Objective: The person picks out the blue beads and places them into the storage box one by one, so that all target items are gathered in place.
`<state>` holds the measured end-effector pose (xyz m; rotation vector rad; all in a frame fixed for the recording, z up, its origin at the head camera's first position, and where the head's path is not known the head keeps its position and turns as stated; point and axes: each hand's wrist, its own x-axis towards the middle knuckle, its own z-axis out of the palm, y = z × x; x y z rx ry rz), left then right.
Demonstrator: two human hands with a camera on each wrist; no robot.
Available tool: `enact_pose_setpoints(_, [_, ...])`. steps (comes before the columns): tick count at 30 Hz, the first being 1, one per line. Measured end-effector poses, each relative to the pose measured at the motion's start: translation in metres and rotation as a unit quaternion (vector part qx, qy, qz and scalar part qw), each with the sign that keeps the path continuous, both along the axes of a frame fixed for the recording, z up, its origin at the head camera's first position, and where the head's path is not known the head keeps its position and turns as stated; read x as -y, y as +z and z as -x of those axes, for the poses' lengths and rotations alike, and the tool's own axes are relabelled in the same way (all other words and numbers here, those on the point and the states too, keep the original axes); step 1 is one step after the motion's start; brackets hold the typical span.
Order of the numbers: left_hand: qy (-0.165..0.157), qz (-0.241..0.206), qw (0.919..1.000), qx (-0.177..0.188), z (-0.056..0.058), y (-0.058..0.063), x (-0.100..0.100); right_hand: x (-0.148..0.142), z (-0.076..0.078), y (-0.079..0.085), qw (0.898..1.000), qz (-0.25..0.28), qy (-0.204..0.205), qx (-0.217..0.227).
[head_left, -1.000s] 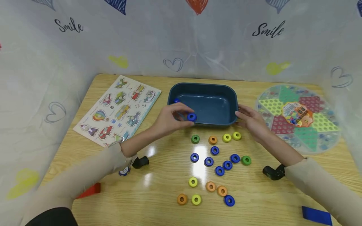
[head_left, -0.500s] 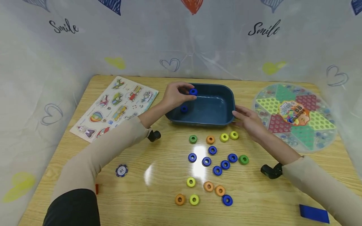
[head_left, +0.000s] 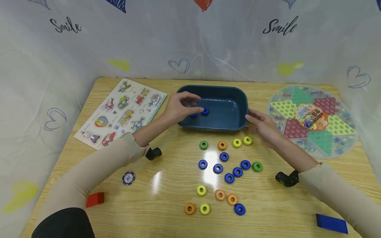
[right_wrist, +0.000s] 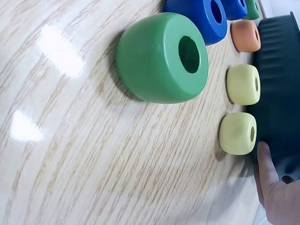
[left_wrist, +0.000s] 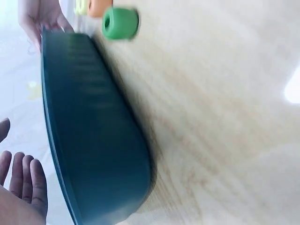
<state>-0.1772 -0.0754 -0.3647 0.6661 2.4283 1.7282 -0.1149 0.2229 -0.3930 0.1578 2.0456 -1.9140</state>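
Observation:
In the head view my left hand (head_left: 182,107) is over the left part of a dark teal bin (head_left: 229,124), its thumb and fingers apart with nothing pinched between them. Below its thumb a blue ring-shaped bead (head_left: 205,112) lies on the bin floor. A second blue bead (head_left: 194,115) lies beside it, partly hidden by the thumb. The left wrist view shows the left hand's fingers (left_wrist: 28,180) loosely extended beyond the bin's rim. My right hand (head_left: 263,127) touches the bin's right end with extended fingers; in the right wrist view a finger (right_wrist: 267,164) lies against the wall.
Several blue, green, orange and yellow beads, including a green one (head_left: 257,166), lie in front of the bin. A picture puzzle board (head_left: 119,112) lies left, a round checkers board (head_left: 312,122) right. A poker chip (head_left: 128,178), red block (head_left: 95,199) and blue block (head_left: 331,223) lie nearer.
My left hand carried a blue bead from the bin's front edge to over its inside, then let it go beside the other bead. The right hand stayed at the bin's right end.

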Motion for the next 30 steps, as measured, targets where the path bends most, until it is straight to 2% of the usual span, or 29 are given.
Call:
enact_pose_setpoints(5, [-0.051, -0.018, 0.9985, 0.010, -0.032, 0.000, 0.009, 0.001, 0.000, 0.002, 1.000, 0.000, -0.001, 0.004])
enact_pose_setpoints(10, [-0.070, -0.023, 0.9962, 0.046, -0.064, -0.009, 0.012, 0.002, -0.001, 0.003, 1.000, -0.001, 0.001, 0.004])
enact_pose_setpoints(11, [-0.075, -0.022, 0.9955, 0.055, -0.071, -0.008, 0.012, 0.002, -0.001, 0.004, 1.000, -0.001, 0.002, 0.004])
enact_pose_setpoints(15, [-0.097, 0.002, 0.9924, 0.075, -0.090, -0.023, 0.014, 0.003, -0.002, 0.004, 1.000, 0.004, 0.001, 0.008])
enact_pose_setpoints(17, [-0.107, 0.019, 0.9903, 0.086, -0.097, -0.030, 0.013, 0.002, -0.002, 0.004, 1.000, 0.005, 0.000, 0.010])
enact_pose_setpoints(18, [-0.112, 0.025, 0.9894, 0.090, -0.099, -0.038, 0.013, 0.002, -0.002, 0.004, 1.000, 0.006, -0.001, 0.010])
enact_pose_setpoints(22, [-0.130, 0.051, 0.9855, 0.097, -0.111, -0.049, 0.011, 0.001, -0.002, 0.002, 1.000, 0.008, -0.002, 0.010])
enact_pose_setpoints(26, [-0.153, 0.082, 0.9829, 0.063, -0.120, -0.058, 0.010, 0.000, -0.002, 0.001, 1.000, 0.006, -0.003, 0.009])
enact_pose_setpoints(30, [-0.161, 0.098, 0.9816, 0.034, -0.123, -0.062, 0.009, -0.001, -0.002, 0.001, 1.000, 0.008, -0.003, 0.008])
